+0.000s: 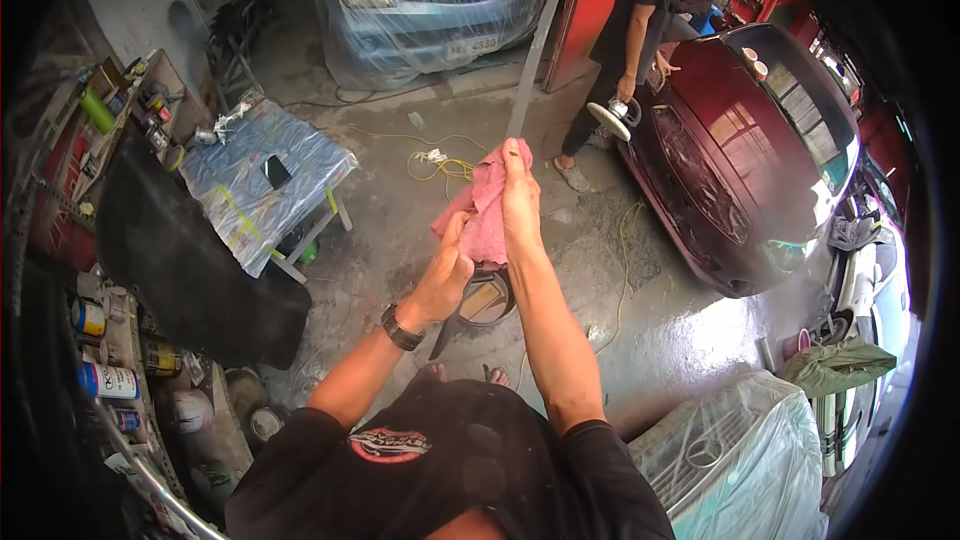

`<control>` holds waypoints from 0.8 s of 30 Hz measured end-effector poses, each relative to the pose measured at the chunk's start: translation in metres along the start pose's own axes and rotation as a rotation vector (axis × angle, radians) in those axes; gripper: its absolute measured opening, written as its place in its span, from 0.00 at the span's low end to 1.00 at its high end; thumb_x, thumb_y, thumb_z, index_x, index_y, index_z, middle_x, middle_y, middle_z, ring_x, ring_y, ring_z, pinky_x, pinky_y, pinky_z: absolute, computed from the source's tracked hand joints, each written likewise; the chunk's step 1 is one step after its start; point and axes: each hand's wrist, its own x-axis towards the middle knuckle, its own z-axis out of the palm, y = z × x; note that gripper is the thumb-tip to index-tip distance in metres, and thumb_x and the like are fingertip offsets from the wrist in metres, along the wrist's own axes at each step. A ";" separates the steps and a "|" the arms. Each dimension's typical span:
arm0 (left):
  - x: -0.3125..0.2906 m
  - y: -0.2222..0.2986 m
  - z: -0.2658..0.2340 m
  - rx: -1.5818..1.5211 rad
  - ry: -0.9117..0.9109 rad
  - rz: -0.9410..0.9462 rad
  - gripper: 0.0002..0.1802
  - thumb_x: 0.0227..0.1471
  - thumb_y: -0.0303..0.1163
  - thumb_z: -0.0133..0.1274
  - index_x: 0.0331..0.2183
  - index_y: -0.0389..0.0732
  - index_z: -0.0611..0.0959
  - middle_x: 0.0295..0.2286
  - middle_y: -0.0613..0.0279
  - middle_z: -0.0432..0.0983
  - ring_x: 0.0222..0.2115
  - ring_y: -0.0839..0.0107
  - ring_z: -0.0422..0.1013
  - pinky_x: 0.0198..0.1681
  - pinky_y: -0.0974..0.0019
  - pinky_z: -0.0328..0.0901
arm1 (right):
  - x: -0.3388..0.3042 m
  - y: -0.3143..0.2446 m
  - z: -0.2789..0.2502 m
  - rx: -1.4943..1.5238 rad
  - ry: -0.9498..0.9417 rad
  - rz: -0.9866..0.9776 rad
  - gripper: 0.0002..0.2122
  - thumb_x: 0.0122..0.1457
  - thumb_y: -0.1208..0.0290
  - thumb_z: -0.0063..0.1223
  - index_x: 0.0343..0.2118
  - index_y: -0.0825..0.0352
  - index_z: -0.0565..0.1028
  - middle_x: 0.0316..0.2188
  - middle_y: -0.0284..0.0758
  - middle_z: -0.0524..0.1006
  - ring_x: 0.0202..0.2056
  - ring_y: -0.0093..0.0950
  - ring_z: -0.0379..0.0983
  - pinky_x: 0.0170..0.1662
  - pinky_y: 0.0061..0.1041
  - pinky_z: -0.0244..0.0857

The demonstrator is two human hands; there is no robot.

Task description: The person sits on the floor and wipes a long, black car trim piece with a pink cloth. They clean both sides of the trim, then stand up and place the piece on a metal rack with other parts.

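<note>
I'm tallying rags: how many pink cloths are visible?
1: the pink cloth, held by the left hand and right hand. Others may be hidden.

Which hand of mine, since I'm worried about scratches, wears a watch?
Your left hand: the dark watch circles that wrist; your right hand shows none.

plastic-covered table (318,152): dark phone (275,172) | left-hand shelf (127,340): labelled cans (108,380) | grey floor (370,275): looped yellow cord (458,167)
</note>
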 end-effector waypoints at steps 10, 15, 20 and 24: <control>-0.007 -0.009 -0.006 -0.556 0.055 -0.083 0.67 0.43 0.83 0.12 0.66 0.34 0.47 0.65 0.57 0.49 0.65 0.64 0.48 0.67 0.61 0.41 | -0.042 0.077 -0.011 -0.498 -0.165 -0.990 0.30 0.66 0.47 0.37 0.51 0.77 0.64 0.49 0.58 0.63 0.51 0.55 0.61 0.58 0.47 0.51; 0.000 -0.003 0.009 -0.549 0.053 -0.028 0.70 0.40 0.85 0.13 0.66 0.34 0.47 0.64 0.55 0.50 0.65 0.63 0.49 0.67 0.61 0.41 | -0.051 0.030 -0.001 -0.523 -0.148 -0.604 0.35 0.65 0.48 0.39 0.58 0.82 0.56 0.57 0.63 0.56 0.60 0.60 0.51 0.64 0.46 0.44; 0.011 0.005 -0.010 -0.706 0.004 -0.074 0.67 0.43 0.84 0.18 0.66 0.37 0.49 0.64 0.54 0.53 0.64 0.61 0.52 0.67 0.58 0.45 | -0.036 0.051 -0.019 -0.619 -0.238 -0.872 0.45 0.61 0.44 0.46 0.64 0.80 0.44 0.63 0.63 0.48 0.65 0.59 0.43 0.66 0.47 0.40; 0.041 0.030 -0.016 -0.946 -0.158 0.146 0.62 0.46 0.82 0.24 0.66 0.41 0.52 0.61 0.55 0.58 0.62 0.64 0.55 0.66 0.58 0.47 | -0.041 0.085 -0.040 -0.671 -0.356 -0.986 0.45 0.58 0.44 0.49 0.65 0.78 0.46 0.64 0.62 0.47 0.65 0.59 0.42 0.66 0.50 0.38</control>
